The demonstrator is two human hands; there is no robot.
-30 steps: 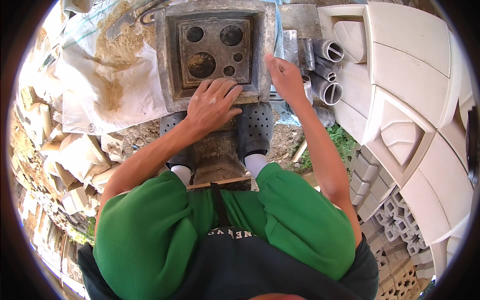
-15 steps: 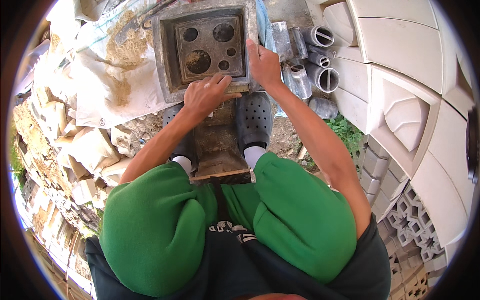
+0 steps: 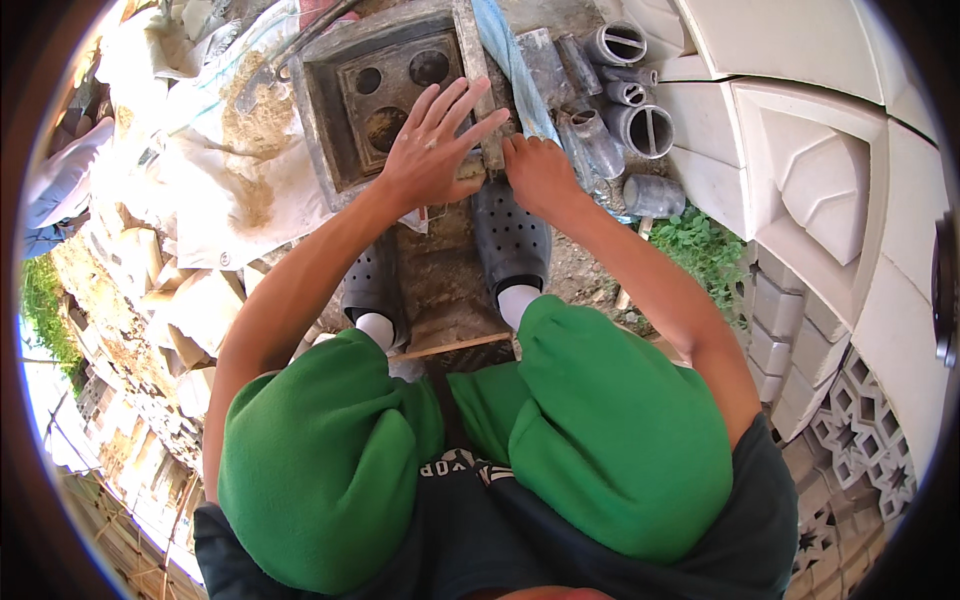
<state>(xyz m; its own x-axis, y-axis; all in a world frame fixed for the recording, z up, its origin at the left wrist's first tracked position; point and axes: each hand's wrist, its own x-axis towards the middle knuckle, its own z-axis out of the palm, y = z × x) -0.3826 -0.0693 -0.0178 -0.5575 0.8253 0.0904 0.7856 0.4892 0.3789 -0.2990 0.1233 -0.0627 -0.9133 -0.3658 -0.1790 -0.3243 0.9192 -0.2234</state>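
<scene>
A grey, dusty square mold (image 3: 318, 125) with a raised rim and a panel with round holes lies in front of my feet. My left hand (image 3: 432, 145) is open, its fingers spread over the mold's near right part and reaching the right side bar (image 3: 468, 45). Beneath that palm, the near right corner and some of the holes are hidden. My right hand (image 3: 542, 178) is closed beside the near end of the bar, fingers curled down. Whatever its fingertips grip is out of sight.
Several grey metal cylinders (image 3: 640, 130) lie right of the mold beside a blue cloth (image 3: 515, 70). Large pale molded blocks (image 3: 810, 170) stack along the right. A dusty white sheet (image 3: 285, 190) spreads at left. My dark clogs (image 3: 510, 235) stand close to the mold.
My left hand has moved up and right from the near rim, its fingers now spread. My right hand has slid nearer along the right side to the corner, its fingers curling.
</scene>
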